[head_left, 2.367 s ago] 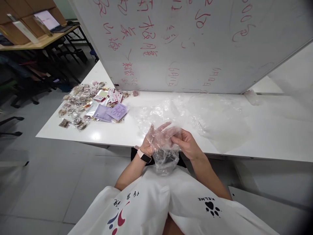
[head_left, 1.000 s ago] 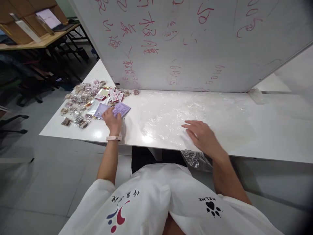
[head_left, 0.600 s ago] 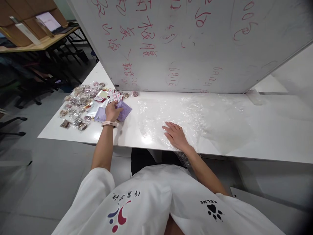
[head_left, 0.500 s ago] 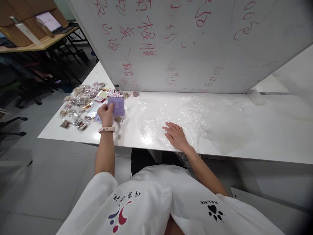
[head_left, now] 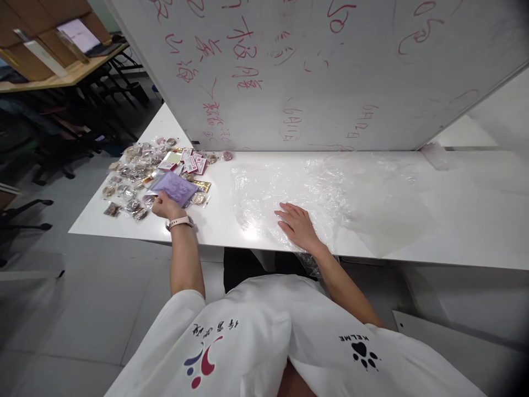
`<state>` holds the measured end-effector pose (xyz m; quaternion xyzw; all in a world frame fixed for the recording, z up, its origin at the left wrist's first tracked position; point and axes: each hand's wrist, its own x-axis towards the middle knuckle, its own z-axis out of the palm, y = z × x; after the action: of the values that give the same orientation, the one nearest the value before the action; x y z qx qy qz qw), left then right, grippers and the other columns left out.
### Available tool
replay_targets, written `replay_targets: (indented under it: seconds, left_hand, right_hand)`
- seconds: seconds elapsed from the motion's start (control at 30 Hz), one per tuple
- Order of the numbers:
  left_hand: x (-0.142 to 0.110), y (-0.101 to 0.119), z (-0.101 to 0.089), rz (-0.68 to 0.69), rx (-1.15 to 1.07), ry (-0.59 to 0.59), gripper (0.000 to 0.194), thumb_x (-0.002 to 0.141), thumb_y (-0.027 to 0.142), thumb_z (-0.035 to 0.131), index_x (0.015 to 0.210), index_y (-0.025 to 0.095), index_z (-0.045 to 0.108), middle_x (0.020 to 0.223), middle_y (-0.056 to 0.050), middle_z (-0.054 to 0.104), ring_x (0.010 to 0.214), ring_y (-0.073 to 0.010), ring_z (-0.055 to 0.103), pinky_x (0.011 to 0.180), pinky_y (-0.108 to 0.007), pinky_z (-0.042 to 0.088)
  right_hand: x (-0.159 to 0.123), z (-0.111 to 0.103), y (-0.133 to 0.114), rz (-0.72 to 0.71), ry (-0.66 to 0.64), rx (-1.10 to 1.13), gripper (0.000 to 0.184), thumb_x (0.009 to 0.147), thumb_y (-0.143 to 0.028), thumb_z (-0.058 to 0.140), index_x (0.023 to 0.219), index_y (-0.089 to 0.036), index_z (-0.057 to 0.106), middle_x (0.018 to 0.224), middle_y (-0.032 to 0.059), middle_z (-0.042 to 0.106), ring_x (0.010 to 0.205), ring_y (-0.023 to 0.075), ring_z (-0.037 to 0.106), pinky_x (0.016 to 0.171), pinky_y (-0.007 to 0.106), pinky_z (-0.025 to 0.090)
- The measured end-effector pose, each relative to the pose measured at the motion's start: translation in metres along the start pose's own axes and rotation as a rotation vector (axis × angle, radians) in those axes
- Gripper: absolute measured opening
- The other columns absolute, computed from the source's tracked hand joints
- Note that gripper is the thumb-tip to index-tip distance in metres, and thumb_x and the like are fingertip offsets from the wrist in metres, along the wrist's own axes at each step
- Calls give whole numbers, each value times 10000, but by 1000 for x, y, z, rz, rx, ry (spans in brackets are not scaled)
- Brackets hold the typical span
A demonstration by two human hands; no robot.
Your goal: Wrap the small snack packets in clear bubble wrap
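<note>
My left hand [head_left: 167, 206] is closed at the lower left edge of a flat purple packet [head_left: 177, 188], fingertips partly hidden, and seems to pinch its clear margin. The packet lies tilted over a heap of small clear-wrapped items [head_left: 138, 165]. Beside it are red-and-white cards [head_left: 194, 163], a gold strip [head_left: 202, 186] and a small wrapped piece [head_left: 199, 198]. My right hand [head_left: 301, 227] rests palm down, fingers spread, on a crinkled sheet of clear plastic film [head_left: 264, 187] spread across the white table [head_left: 219, 220].
Behind the table's back edge stands a whiteboard [head_left: 264, 116] with red handwriting. A crumpled piece of clear plastic [head_left: 435, 156] lies at the back right. To the far left, a wooden desk [head_left: 86, 69] holds a laptop [head_left: 82, 36]; office chairs stand nearby.
My left hand has moved left and toward me, and the purple packet has come down and turned onto the heap. The cards and gold strip show more. My right hand stays put.
</note>
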<state>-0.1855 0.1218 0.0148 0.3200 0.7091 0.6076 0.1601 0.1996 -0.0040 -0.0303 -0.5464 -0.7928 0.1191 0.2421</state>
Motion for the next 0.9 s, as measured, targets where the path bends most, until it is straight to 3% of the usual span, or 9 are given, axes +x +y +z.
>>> replay_targets:
  seconds: [0.17, 0.3, 0.33, 0.5, 0.57, 0.6, 0.77, 0.8, 0.9]
  left_hand:
    - [-13, 46, -6, 427, -144, 319, 446, 977, 447, 531, 695, 232, 262, 701, 16, 280, 773, -154, 372, 702, -297, 389]
    - [-64, 91, 7, 607, -197, 163, 468, 932, 512, 596, 662, 208, 364, 684, 19, 356, 722, -137, 401, 722, -290, 417]
    - [-80, 98, 15, 582, -194, 1, 454, 917, 510, 612, 654, 199, 412, 664, 23, 387, 682, -126, 405, 677, -278, 409]
    - [-155, 99, 71, 271, -29, -1181, 381, 885, 511, 591, 693, 183, 561, 661, 2, 542, 599, -129, 515, 539, -258, 395]
    - [-179, 89, 96, 352, 93, -1505, 333, 909, 435, 564, 690, 183, 561, 659, -1, 562, 579, -129, 514, 537, -262, 389]
    - [-190, 84, 108, 455, 172, -1574, 305, 918, 376, 553, 681, 185, 553, 658, -3, 567, 580, -133, 513, 547, -268, 391]
    - [-224, 69, 136, 868, 469, -1419, 124, 898, 211, 591, 779, 178, 599, 826, -66, 655, 804, -227, 605, 739, -366, 464]
    - [-224, 67, 133, 905, 450, -1352, 53, 894, 224, 614, 876, 174, 622, 940, -89, 675, 906, -252, 615, 804, -396, 472]
    - [-215, 61, 108, 948, 313, -1072, 288, 901, 277, 643, 1166, 181, 585, 1255, -132, 620, 1172, -284, 561, 967, -459, 457]
  right_hand:
    - [1, 2, 4, -23, 2, 29, 387, 1025, -384, 407, 1304, -245, 637, 1504, 46, 498, 1408, 265, 404, 1112, 480, 365]
    - [0, 1, 4, 3, 28, 151, 406, 1023, -424, 400, 1321, -266, 626, 1481, 55, 523, 1402, 273, 420, 1135, 513, 346]
    - [0, 0, 4, 37, 49, 229, 425, 1025, -442, 389, 1356, -278, 598, 1476, 56, 528, 1393, 266, 435, 1140, 513, 349]
    - [3, -11, 14, 354, 248, 809, 596, 1008, -616, 295, 1487, -290, 437, 1495, 83, 501, 1336, 227, 519, 1080, 445, 469]
    - [5, -15, 23, 421, 289, 964, 705, 980, -691, 231, 1500, -254, 419, 1480, 111, 514, 1331, 237, 530, 1083, 451, 476]
    - [6, -16, 28, 435, 293, 1021, 753, 966, -716, 206, 1507, -233, 411, 1474, 123, 518, 1336, 242, 528, 1096, 457, 467]
    - [9, -16, 41, 450, 323, 1153, 756, 947, -714, 285, 1487, -208, 440, 1463, 125, 531, 1364, 252, 505, 1154, 486, 413]
    - [9, -16, 40, 458, 333, 1159, 720, 946, -696, 328, 1469, -219, 460, 1456, 118, 539, 1360, 251, 509, 1153, 489, 414]
    - [7, -23, 28, 495, 383, 1116, 591, 933, -635, 455, 1377, -256, 542, 1432, 93, 563, 1339, 243, 525, 1123, 480, 440]
